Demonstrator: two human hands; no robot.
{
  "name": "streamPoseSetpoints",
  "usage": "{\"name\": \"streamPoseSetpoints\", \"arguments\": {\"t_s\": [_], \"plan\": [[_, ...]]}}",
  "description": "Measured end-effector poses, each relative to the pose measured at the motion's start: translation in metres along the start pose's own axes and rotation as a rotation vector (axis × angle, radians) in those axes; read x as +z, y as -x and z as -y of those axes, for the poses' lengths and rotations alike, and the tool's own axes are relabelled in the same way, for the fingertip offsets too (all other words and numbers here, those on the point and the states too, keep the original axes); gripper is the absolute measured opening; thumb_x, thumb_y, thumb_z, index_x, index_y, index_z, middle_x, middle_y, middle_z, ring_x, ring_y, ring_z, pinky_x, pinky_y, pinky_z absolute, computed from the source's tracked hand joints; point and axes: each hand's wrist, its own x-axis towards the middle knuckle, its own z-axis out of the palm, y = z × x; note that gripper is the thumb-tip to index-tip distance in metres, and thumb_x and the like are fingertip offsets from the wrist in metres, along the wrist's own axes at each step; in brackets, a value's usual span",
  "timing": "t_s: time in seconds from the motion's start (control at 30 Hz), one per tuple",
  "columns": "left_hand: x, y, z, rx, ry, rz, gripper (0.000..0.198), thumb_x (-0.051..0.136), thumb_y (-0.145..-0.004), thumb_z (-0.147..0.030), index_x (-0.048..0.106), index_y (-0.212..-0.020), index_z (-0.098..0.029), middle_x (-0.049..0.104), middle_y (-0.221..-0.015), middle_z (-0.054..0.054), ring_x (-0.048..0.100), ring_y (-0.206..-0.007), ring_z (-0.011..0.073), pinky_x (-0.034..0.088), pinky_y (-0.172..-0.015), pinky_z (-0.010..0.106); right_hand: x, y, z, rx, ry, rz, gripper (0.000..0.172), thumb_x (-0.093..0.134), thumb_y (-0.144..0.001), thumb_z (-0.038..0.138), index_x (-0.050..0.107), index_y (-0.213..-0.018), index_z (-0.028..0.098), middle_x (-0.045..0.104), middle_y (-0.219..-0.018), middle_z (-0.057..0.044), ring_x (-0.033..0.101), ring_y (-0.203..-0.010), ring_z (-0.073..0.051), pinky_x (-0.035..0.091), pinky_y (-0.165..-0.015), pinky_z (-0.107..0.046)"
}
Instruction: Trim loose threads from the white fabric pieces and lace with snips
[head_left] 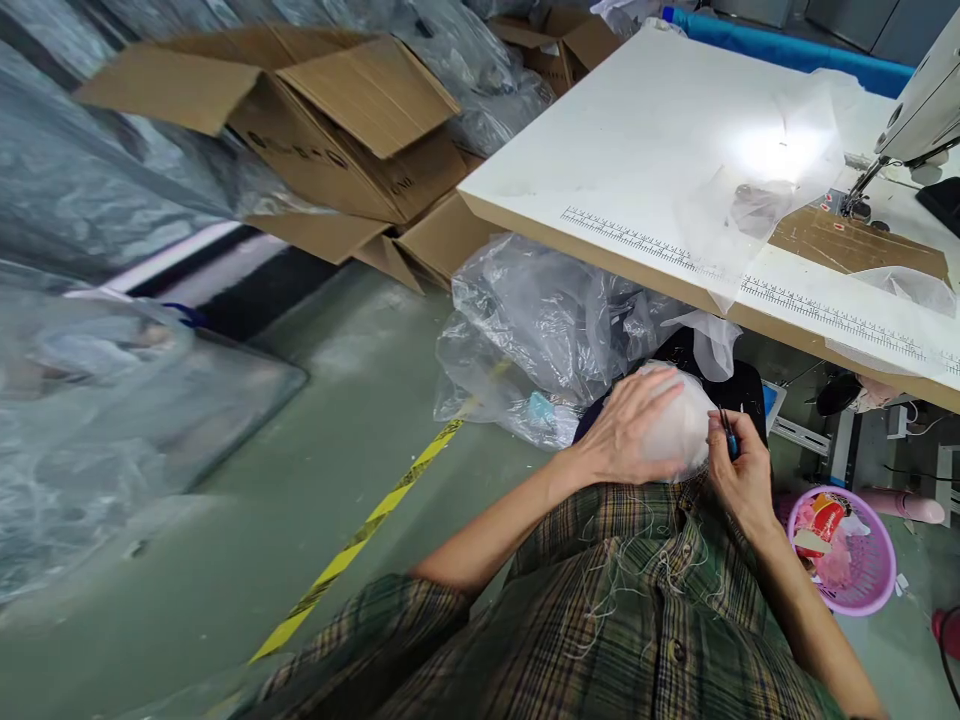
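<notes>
My left hand [628,425] lies with fingers spread over a bundle of sheer white fabric [679,425] resting on my lap, pressing it down. My right hand [739,470] is closed around small dark thread snips [726,428], whose tips touch the fabric's right edge. Loose white threads lie scattered over my plaid shirt [615,620]. More sheer white fabric [757,190] is spread on the white sewing table [645,130] above, under the lamp's glare.
A sewing machine [911,110] stands at the table's right end. Clear plastic bags [540,330] sit under the table. Open cardboard boxes [330,130] lie to the left. A purple basket [851,545] of scraps sits on the floor at right. Yellow tape [360,535] crosses the floor.
</notes>
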Motion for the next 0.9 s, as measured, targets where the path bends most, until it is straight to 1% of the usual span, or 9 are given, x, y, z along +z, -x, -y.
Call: {"name": "streamPoseSetpoints", "arguments": {"t_s": [0.07,0.17,0.33,0.43,0.53,0.6,0.67,0.8,0.9], "plan": [[0.011,-0.001,0.004,0.050,-0.019,0.126,0.099,0.070,-0.074,-0.061,0.031,-0.151,-0.012,0.035,-0.154,0.026,0.033,-0.144,0.0428,0.024,-0.117,0.065,0.010,-0.007,-0.006,0.026,-0.038,0.018,0.036,0.047,-0.091,0.050,0.061,-0.100,0.019,0.066,-0.078,-0.003,0.058,-0.068,-0.017,0.046,-0.066,-0.030],[0.026,-0.011,0.012,0.040,-0.026,0.234,0.099,0.073,-0.073,-0.054,0.031,-0.152,-0.012,0.033,-0.157,0.024,0.029,-0.147,0.0419,0.019,-0.120,0.064,0.023,-0.021,-0.025,0.087,-0.061,-0.015,0.040,0.042,-0.091,0.053,0.059,-0.103,0.019,0.064,-0.076,-0.002,0.058,-0.068,-0.019,0.047,-0.066,-0.031],[0.040,-0.023,0.025,0.046,-0.024,0.309,0.101,0.076,-0.068,-0.053,0.036,-0.149,-0.009,0.039,-0.153,0.026,0.032,-0.145,0.0432,0.017,-0.120,0.065,0.036,-0.036,-0.052,0.144,-0.122,-0.018,0.038,0.042,-0.089,0.055,0.057,-0.088,0.021,0.062,-0.075,-0.003,0.057,-0.070,-0.019,0.047,-0.068,-0.032],[0.044,-0.022,0.030,0.037,-0.029,0.336,0.098,0.076,-0.068,-0.055,0.042,-0.145,-0.006,0.045,-0.149,0.027,0.038,-0.142,0.0424,0.017,-0.121,0.063,0.042,-0.037,-0.060,0.154,-0.146,-0.007,0.037,0.044,-0.086,0.057,0.053,-0.079,0.022,0.058,-0.067,0.000,0.053,-0.062,-0.017,0.046,-0.058,-0.029],[0.046,-0.020,0.033,0.026,-0.041,0.345,0.095,0.077,-0.067,-0.055,0.046,-0.143,-0.006,0.048,-0.147,0.026,0.040,-0.141,0.0412,0.018,-0.122,0.061,0.044,-0.035,-0.062,0.162,-0.173,-0.002,0.041,0.044,-0.085,0.062,0.051,-0.074,0.023,0.048,-0.056,0.005,0.043,-0.049,-0.014,0.038,-0.046,-0.026],[0.046,-0.020,0.035,0.019,-0.039,0.336,0.096,0.076,-0.067,-0.058,0.046,-0.143,-0.008,0.048,-0.147,0.026,0.041,-0.140,0.0410,0.019,-0.122,0.060,0.039,-0.035,-0.060,0.159,-0.180,-0.033,0.043,0.041,-0.086,0.064,0.051,-0.076,0.023,0.045,-0.055,0.006,0.039,-0.046,-0.013,0.034,-0.044,-0.025],[0.043,-0.019,0.035,0.018,-0.027,0.319,0.098,0.073,-0.068,-0.065,0.046,-0.144,-0.010,0.047,-0.148,0.026,0.043,-0.138,0.0412,0.019,-0.121,0.061,0.028,-0.040,-0.051,0.139,-0.176,-0.106,0.045,0.039,-0.088,0.063,0.053,-0.080,0.022,0.047,-0.060,0.005,0.041,-0.050,-0.013,0.036,-0.047,-0.025],[0.034,-0.019,0.034,0.054,-0.003,0.253,0.092,0.066,-0.073,-0.071,0.049,-0.141,-0.012,0.050,-0.145,0.025,0.048,-0.134,0.0402,0.019,-0.120,0.062,0.006,-0.062,-0.019,-0.038,-0.128,-0.327,0.047,0.055,-0.081,0.062,0.061,-0.095,0.017,0.054,-0.072,0.001,0.048,-0.064,-0.015,0.041,-0.061,-0.028],[0.025,-0.020,0.031,0.067,0.017,0.092,0.066,0.061,-0.081,-0.063,0.060,-0.127,-0.015,0.064,-0.128,0.019,0.059,-0.119,0.0330,0.027,-0.117,0.059,0.000,-0.081,0.006,-0.051,-0.117,-0.229,0.054,0.065,-0.072,0.061,0.066,-0.099,0.014,0.047,-0.060,0.005,0.042,-0.056,-0.013,0.039,-0.056,-0.028]]}}
